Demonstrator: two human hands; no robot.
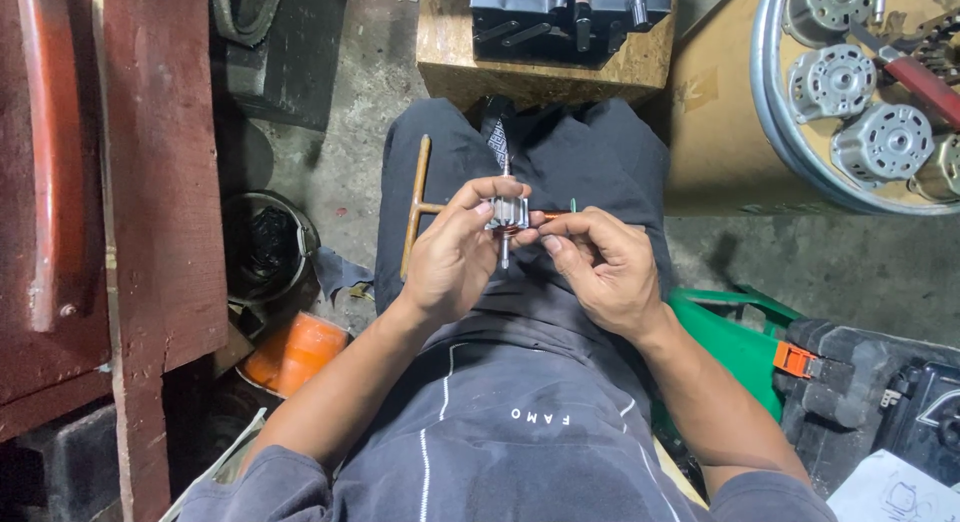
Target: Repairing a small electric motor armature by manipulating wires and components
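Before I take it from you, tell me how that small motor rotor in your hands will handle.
The rotor looks like stacked metal on a thin shaft, so probably heavy for its size and stiff. Being round, it would likely roll if set down. The left hand and right hand pinch it with fingertips.

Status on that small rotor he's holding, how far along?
Done: several motor housings already sit in the round metal tray at upper right. In hand: the left hand holds the small rotor by its slotted core, shaft upright, while the right hand works at its side with the fingertips. Left: the rotor is bare and outside any housing; whether its slots are wound is too small to tell.
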